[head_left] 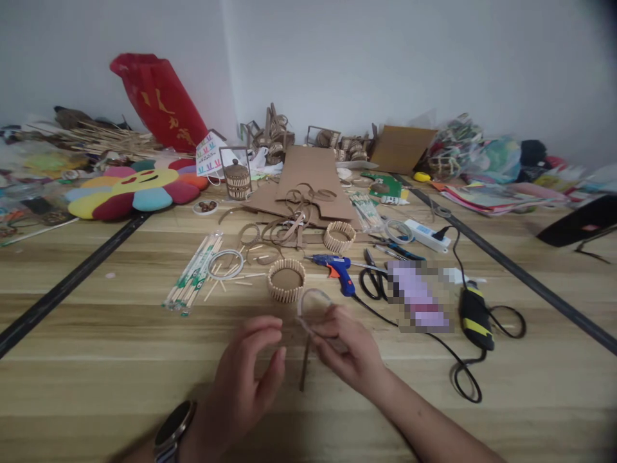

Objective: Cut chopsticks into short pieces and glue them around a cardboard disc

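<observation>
Wristwatch [174, 426] at the near edge, on the left wrist. Left hand [255, 360] is curled, thumb apart from the fingers, nothing visible between them. Right hand [349, 350] pinches a pale, thin ring [299, 308], blurred, maybe a tape roll, raised just in front of the near stick-walled basket [286, 297]. Narrow brown strip [304, 366] hangs or lies below the right fingers; cannot tell which.

Containers: near basket shows its brown base; far stick-walled basket [339, 247] sits behind, to the right. White dish [195, 209] holds small brown round pieces. Clear plastic pack [189, 283] holds pale sticks. Lidded mini bucket [238, 188] stands upright, contents hidden.

Edges and room: wood tabletop [110, 350] stretches from the left wrist to the left black strip [72, 283]. Ahead, baskets and blue glue gun [343, 275] crowd the hands; beyond the right forearm, a looped black cord [466, 386] and black-yellow tool [475, 318] sit before the right black strip [525, 281].
</observation>
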The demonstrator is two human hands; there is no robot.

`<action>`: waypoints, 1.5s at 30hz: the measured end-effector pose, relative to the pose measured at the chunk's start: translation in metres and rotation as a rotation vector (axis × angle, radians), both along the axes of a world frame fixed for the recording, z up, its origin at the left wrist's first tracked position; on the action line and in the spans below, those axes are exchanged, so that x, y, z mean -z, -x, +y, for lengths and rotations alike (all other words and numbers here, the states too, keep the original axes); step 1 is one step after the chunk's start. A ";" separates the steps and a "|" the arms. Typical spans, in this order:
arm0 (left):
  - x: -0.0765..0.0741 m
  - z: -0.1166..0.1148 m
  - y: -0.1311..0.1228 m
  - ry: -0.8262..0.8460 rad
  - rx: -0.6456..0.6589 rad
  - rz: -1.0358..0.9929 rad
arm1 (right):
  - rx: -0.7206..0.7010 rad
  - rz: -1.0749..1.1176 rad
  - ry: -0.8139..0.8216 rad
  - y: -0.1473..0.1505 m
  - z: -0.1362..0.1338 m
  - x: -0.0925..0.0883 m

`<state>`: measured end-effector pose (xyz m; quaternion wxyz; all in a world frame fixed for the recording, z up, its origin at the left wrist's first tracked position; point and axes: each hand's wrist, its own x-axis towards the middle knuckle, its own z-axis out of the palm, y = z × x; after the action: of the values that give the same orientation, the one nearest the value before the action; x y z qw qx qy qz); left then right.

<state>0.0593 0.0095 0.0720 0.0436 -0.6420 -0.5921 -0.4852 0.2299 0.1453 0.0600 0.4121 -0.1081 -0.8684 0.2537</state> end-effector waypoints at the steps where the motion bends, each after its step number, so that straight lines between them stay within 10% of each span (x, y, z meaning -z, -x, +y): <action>1: 0.001 0.000 0.000 -0.011 -0.001 0.005 | 0.046 0.005 0.034 -0.001 0.002 -0.001; 8: 0.008 0.006 -0.009 0.238 0.426 0.502 | 0.243 -0.027 0.204 -0.006 0.019 -0.005; 20: 0.026 0.007 -0.011 0.337 0.490 0.506 | 0.223 0.020 0.537 -0.081 0.004 -0.038; 29: 0.031 0.005 -0.006 0.375 0.522 0.428 | -0.468 -0.309 0.961 -0.220 -0.047 -0.029; 36: 0.038 0.006 -0.001 0.371 0.559 0.391 | 0.282 -0.653 1.346 -0.286 -0.093 0.044; 41: 0.041 0.008 0.001 0.341 0.558 0.360 | 0.757 -0.629 1.222 -0.292 -0.092 0.120; 45: 0.041 0.009 0.001 0.290 0.560 0.350 | 0.923 -0.694 1.112 -0.287 -0.077 0.147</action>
<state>0.0587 0.0185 0.0315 -0.0821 -0.8522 -0.4394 -0.2721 0.5171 0.0680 -0.0873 0.0679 -0.7187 -0.5612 0.4049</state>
